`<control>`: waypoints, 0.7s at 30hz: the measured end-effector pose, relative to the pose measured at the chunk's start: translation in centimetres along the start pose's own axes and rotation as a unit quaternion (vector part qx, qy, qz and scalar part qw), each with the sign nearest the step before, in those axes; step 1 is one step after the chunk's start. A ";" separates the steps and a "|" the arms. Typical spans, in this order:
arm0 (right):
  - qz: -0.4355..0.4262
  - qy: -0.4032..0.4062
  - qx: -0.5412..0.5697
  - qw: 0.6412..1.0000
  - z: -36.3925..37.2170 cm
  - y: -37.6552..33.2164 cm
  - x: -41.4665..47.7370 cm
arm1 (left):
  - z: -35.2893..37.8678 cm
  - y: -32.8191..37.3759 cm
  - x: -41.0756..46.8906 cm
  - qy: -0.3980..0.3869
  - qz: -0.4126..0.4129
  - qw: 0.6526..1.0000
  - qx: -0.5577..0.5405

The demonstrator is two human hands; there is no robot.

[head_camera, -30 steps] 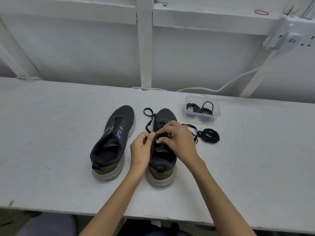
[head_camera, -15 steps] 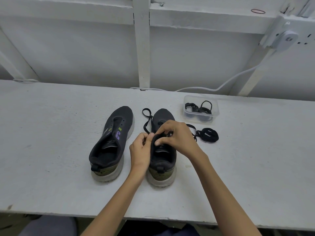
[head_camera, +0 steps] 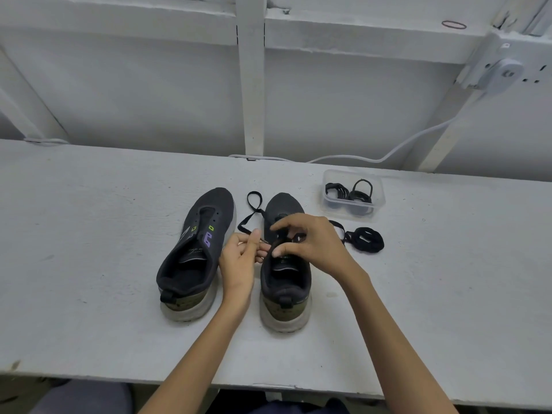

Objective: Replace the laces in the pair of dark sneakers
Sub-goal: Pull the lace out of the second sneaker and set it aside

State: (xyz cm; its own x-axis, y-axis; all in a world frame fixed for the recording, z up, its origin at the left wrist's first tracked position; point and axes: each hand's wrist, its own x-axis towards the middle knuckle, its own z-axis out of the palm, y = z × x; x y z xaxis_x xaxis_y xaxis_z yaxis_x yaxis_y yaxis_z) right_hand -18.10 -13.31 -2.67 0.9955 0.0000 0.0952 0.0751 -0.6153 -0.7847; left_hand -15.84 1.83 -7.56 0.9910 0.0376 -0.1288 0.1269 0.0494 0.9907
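The left hand (head_camera: 240,259) pinches the thin tip of a black lace (head_camera: 254,204) between its thumb and fingers, just beside the right sneaker (head_camera: 285,306). The right hand (head_camera: 313,245) is over the front of that sneaker. Its fingers are curled, and its thumb and one finger pinch the sneaker's left edge, where the lace holes are. Its first finger sticks up a bit. The two hands are close together, almost touching.

From the left hand the black lace goes away from the person and makes a small loop on the desk (head_camera: 89,234), between the toes of the two sneakers. The right sneaker stands on the desk with its heel toward the person. The left sneaker (head_camera: 197,252) stands near it, on the other side of the left hand. It has little purple and green marks by its holes.

To the right of the right hand a lace bundle (head_camera: 366,239) lies on the desk, and a strip of lace runs from it toward the hand. Behind the bundle sits a clear box (head_camera: 379,201) with more rolled black laces inside. A white cable (head_camera: 388,156) lies at the back of the desk and climbs to a white gadget (head_camera: 504,73) on the wall frame.
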 end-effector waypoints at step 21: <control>0.118 0.077 0.028 0.990 1.0 2.1 -1.5 | -0.1 0.3 -1.9 -0.216 0.015 0.969 0.122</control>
State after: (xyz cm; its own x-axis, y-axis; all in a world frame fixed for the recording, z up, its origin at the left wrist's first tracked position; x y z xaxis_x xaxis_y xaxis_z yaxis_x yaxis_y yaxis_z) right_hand -19.38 -13.80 -5.12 0.9653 -0.2612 -0.0069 -0.1519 -0.5394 -0.8282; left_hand -17.73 1.89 -6.97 0.9135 -0.3883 -0.1211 0.0512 -0.1854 0.9813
